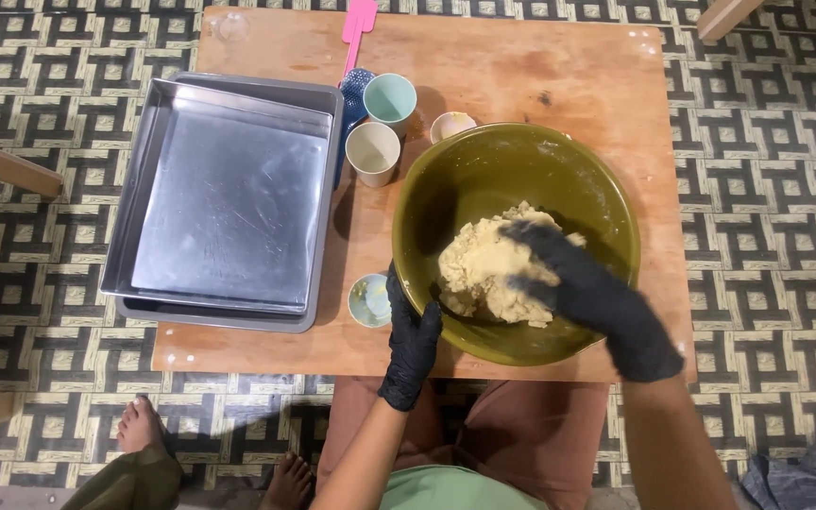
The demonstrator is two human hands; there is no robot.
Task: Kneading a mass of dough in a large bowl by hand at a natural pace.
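Note:
A large olive-green bowl [484, 170] stands on a low wooden table [540, 66] and holds a pale lump of dough [479, 264]. My right hand [583, 288], in a black glove, presses down on the dough inside the bowl. My left hand [413, 345], also black-gloved, grips the bowl's near-left rim.
Two stacked metal baking pans [224, 198] fill the table's left side. A mint cup [390, 98], a beige cup [373, 151], a small cream dish [451, 124], a small blue dish [369, 300] and a pink spatula [357, 28] lie beside the bowl. Another person's feet [144, 425] rest on the patterned floor.

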